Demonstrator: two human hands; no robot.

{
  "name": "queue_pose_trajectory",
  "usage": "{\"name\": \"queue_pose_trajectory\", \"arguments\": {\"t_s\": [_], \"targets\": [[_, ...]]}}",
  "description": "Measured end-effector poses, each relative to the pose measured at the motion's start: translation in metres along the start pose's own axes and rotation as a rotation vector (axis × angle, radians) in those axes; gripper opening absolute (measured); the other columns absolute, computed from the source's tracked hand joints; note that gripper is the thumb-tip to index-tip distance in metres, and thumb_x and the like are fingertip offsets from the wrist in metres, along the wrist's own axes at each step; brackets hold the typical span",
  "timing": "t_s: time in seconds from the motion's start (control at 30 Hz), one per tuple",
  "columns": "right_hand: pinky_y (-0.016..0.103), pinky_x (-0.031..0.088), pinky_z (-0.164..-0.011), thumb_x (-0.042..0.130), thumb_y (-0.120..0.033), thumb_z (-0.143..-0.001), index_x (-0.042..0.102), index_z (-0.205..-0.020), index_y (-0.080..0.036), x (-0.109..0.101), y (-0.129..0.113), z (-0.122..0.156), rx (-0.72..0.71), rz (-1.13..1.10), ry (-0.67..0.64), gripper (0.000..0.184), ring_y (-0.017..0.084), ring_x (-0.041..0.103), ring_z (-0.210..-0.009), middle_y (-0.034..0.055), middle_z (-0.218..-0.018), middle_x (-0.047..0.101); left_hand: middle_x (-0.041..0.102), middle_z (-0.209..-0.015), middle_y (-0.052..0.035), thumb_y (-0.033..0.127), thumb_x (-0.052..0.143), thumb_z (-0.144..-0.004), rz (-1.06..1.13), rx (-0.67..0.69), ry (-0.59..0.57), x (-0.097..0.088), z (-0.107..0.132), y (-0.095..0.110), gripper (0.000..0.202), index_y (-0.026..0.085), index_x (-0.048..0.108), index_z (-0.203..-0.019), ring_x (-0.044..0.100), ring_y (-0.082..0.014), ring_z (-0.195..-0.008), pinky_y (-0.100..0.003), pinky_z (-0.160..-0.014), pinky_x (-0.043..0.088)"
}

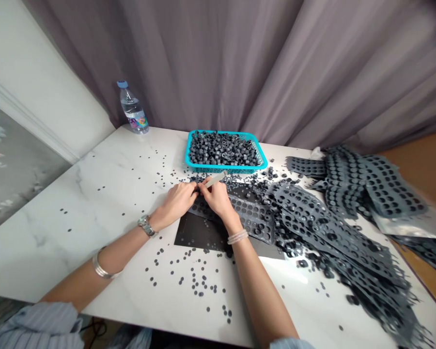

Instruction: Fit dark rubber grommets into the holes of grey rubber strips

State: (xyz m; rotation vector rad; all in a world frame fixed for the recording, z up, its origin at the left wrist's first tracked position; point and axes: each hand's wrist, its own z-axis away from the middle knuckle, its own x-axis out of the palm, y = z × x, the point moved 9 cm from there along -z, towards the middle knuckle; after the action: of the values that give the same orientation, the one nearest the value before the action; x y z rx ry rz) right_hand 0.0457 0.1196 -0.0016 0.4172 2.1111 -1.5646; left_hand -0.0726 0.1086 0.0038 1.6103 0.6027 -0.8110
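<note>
At the middle of the white marble surface (105, 184), both hands meet over a dark rubber sheet (252, 215) studded with rows of rings, which lies partly on a black mat (199, 235). The right hand (216, 198) has its grip closed around a pale slim stick (216, 178). The stick's far end points toward the basket, and its working tip is hidden beneath the fingers. The left hand (178, 201) rests curled at the sheet's left edge, touching the right hand. Its fingertips are tucked out of sight, so I cannot tell whether its grip pinches the sheet or only presses on it.

Just beyond the hands stands a teal basket (225, 168) heaped with dark rings (221, 148). A water bottle (132, 109) stands upright at the far left corner, against the grey curtain (240, 58); its label is too small to read. To the right sprawls a tangled pile of punched sheets (334, 232), blurred toward the lower right, where it is cut off by the frame. Something silvery (414, 223) lies half buried under it, hard to identify.

Small dark discs (199, 281) are scattered over the near part of the surface. A watch (146, 226) and a bangle (101, 267) sit on the left arm, a bead bracelet (237, 237) on the right wrist. Both sleeves are cut off at the bottom edge.
</note>
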Motion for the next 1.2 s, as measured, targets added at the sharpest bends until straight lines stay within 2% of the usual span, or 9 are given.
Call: {"name": "queue_pose_trajectory", "arguments": {"t_s": [0.13,0.23,0.3,0.33,0.43,0.53,0.77,0.97,1.2], "targets": [[0.025,0.039,-0.062,0.053,-0.029,-0.089,0.059,-0.073,-0.023,0.0,0.0,0.0,0.019,0.013,0.028,0.019,0.018,0.062,-0.061,0.0014,-0.062,0.065,0.053,-0.056,0.0001,0.019,0.06,-0.079,0.026,0.022,0.067,-0.013,-0.002,0.006,0.008,0.019,0.068,-0.076,0.049,-0.0153,-0.055,-0.027,-0.059,0.035],[0.026,0.041,-0.063,0.055,-0.028,-0.088,0.058,-0.07,-0.023,0.0,0.005,-0.002,0.057,-0.029,0.05,0.019,0.019,0.063,-0.061,0.0014,-0.06,0.065,0.041,-0.052,0.0048,0.027,0.06,-0.083,0.1,-0.008,0.231,-0.052,-0.001,0.011,0.011,0.019,0.068,-0.082,0.038,-0.0108,-0.049,-0.025,-0.053,0.03],[0.025,0.043,-0.063,0.056,-0.028,-0.086,0.058,-0.068,-0.023,0.0,0.009,-0.003,0.084,-0.08,0.054,0.019,0.018,0.064,-0.06,0.0008,-0.058,0.065,0.039,-0.057,0.0053,0.03,0.063,-0.082,0.403,-0.068,0.342,-0.079,-0.001,0.009,0.013,0.018,0.067,-0.086,0.033,-0.008,-0.048,-0.022,-0.046,0.026],[0.025,0.044,-0.062,0.056,-0.029,-0.086,0.058,-0.067,-0.023,0.0,0.011,-0.004,0.097,-0.111,0.055,0.02,0.018,0.064,-0.059,0.0004,-0.057,0.065,0.039,-0.058,0.0056,0.029,0.066,-0.08,0.648,-0.118,0.306,-0.08,-0.003,0.006,0.012,0.017,0.066,-0.084,0.031,-0.0065,-0.047,-0.021,-0.043,0.022],[0.025,0.048,-0.06,0.055,-0.035,-0.087,0.058,-0.068,-0.022,-0.003,0.017,-0.005,0.139,-0.212,0.071,0.023,0.016,0.065,-0.056,-0.0001,-0.057,0.066,0.039,-0.06,0.0056,0.017,0.068,-0.079,1.297,-0.347,0.003,-0.052,-0.008,0.01,0.009,0.014,0.06,-0.076,0.03,-0.003,-0.045,-0.016,-0.036,0.018],[0.024,0.05,-0.055,0.05,-0.044,-0.088,0.057,-0.071,-0.021,-0.013,0.024,-0.006,0.184,-0.316,0.118,0.029,0.015,0.064,-0.051,0.0007,-0.058,0.068,0.05,-0.067,0.0016,0.009,0.058,-0.086,1.56,-0.525,-0.169,-0.025,-0.005,0.018,0.008,0.012,0.059,-0.079,0.033,-0.0011,-0.044,-0.013,-0.034,0.023],[0.024,0.05,-0.051,0.055,-0.048,-0.084,0.054,-0.069,-0.02,-0.031,0.025,-0.007,0.209,-0.482,0.191,0.032,0.014,0.059,-0.048,0.0011,-0.057,0.065,0.062,-0.084,-0.0055,0.009,0.052,-0.091,1.665,-0.562,-0.231,-0.018,0.004,0.036,0.008,0.011,0.059,-0.088,0.04,-0.0011,-0.048,-0.012,-0.034,0.029],[0.024,0.048,-0.05,0.057,-0.046,-0.083,0.055,-0.068,-0.019,-0.03,0.026,-0.005,0.221,-0.532,0.185,0.031,0.013,0.057,-0.047,0.0015,-0.056,0.065,0.064,-0.084,-0.0068,0.011,0.047,-0.094,1.664,-0.562,-0.268,-0.023,0.013,0.053,0.012,0.008,0.059,-0.091,0.039,-0.0003,-0.047,-0.011,-0.034,0.028],[0.024,0.048,-0.049,0.057,-0.046,-0.083,0.055,-0.069,-0.02,-0.027,0.026,-0.005,0.211,-0.51,0.167,0.03,0.013,0.058,-0.047,0.0018,-0.057,0.066,0.065,-0.088,-0.0108,0.01,0.044,-0.091,1.663,-0.56,-0.304,-0.025,0.015,0.056,0.017,0.007,0.06,-0.087,0.034,-0.0015,-0.045,-0.013,-0.033,0.027]]}}
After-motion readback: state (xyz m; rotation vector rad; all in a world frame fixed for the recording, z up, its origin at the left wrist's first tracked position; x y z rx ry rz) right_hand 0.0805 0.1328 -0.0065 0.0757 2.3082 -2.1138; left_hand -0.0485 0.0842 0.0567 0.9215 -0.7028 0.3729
